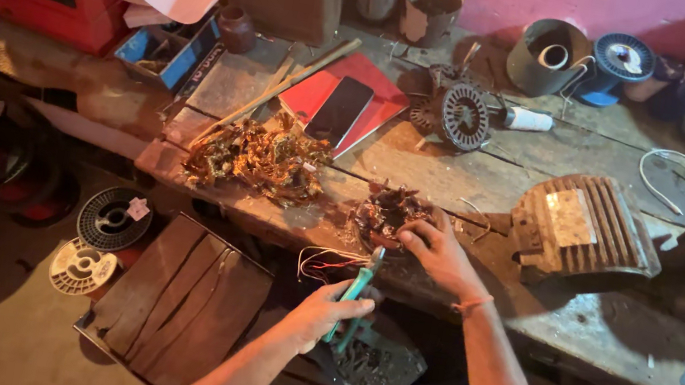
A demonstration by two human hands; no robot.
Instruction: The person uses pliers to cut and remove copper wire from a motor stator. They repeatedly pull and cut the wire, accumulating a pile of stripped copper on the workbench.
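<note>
Your left hand is closed on green-handled pliers; your right hand grips the half-stripped motor coil. A pile of copper wire already lies on the desk; some winding remains.

Bench of rough, worn, matt wooden planks, bearing a glinting heap of copper wire scraps at left and a dull ribbed metal motor housing at right. Far side: glossy black phone on a smooth red book. Near side: cutters with smooth teal plastic grips, and a rough dark wood board.
</note>
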